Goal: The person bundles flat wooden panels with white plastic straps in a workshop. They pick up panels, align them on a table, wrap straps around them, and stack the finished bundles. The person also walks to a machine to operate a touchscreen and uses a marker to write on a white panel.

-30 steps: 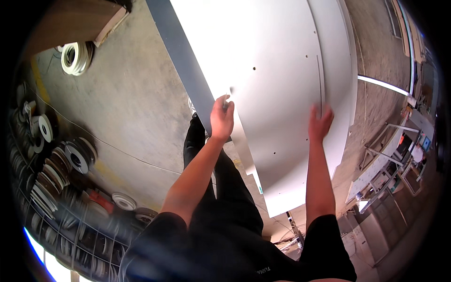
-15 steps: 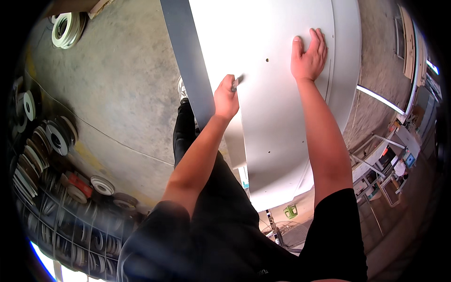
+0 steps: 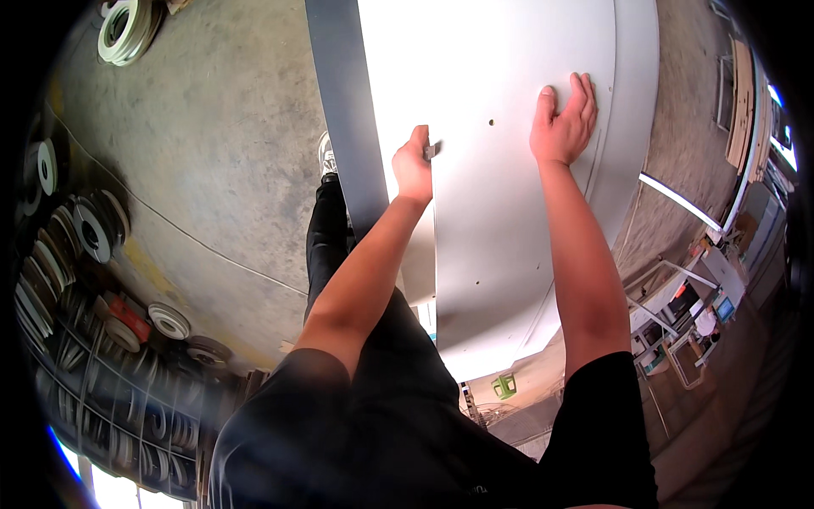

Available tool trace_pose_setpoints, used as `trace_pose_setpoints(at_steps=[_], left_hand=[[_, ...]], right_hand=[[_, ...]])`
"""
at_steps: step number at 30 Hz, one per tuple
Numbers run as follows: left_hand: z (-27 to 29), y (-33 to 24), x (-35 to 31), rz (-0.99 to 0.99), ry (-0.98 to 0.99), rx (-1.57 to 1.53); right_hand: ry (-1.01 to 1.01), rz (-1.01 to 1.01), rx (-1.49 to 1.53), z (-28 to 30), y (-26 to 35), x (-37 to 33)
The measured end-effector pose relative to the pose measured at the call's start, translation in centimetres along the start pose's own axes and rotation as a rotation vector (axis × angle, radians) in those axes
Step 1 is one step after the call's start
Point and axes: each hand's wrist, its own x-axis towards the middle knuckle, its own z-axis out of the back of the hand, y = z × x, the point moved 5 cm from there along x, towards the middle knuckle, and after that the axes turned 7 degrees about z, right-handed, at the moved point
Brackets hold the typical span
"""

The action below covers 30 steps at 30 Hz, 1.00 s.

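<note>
A large white panel (image 3: 509,204) with small drilled holes lies in front of me. At the left edge of its top board, my left hand (image 3: 413,167) is closed around a small grey metal tool (image 3: 432,151). Only the end of that tool shows past my fingers, so its exact kind is hidden. My right hand (image 3: 562,127) rests on the panel toward its right side, fingers stretched out and thumb apart, holding nothing. A dark grey board (image 3: 346,110) runs along the left, beside another white surface that shows under the top board.
Rolls of edge banding (image 3: 127,32) lie on the concrete floor (image 3: 220,144) at the far left. A rack (image 3: 119,407) full of rolls stands at the lower left. Below the panel's near end is a green stool-like object (image 3: 504,387). Cluttered benches (image 3: 691,327) stand at the right.
The whole view has shifted slightly. My left hand stays at the board's edge with the tool, its grip turned a little. My right hand still lies flat on the panel.
</note>
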Motion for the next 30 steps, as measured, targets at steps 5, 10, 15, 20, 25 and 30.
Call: trace_pose_setpoints(at_steps=[5, 10, 15, 20, 25, 30], left_hand=[[-0.6, 1.3, 1.0, 0.003, -0.014, 0.08], [-1.2, 2.0, 0.3, 0.161, -0.037, -0.135], [-0.9, 1.3, 2.0, -0.009, -0.062, -0.007], [-1.8, 2.6, 0.9, 0.137, -0.015, -0.243], [-1.9, 2.4, 3.1, 0.055, -0.05, -0.183], [-1.5, 1.4, 1.7, 0.131, -0.008, -0.262]], right_hand=[[0.022, 0.023, -0.008, -0.1, 0.3, 0.0], [0.028, 0.048, -0.031, 0.0, 0.1, -0.2], [0.029, 0.064, -0.039, 0.2, 0.4, 0.1], [0.029, 0.065, -0.039, 0.1, 0.6, 0.0], [0.023, 0.085, -0.039, 0.1, 0.6, -0.2], [0.033, 0.068, -0.04, 0.3, 0.7, -0.3]])
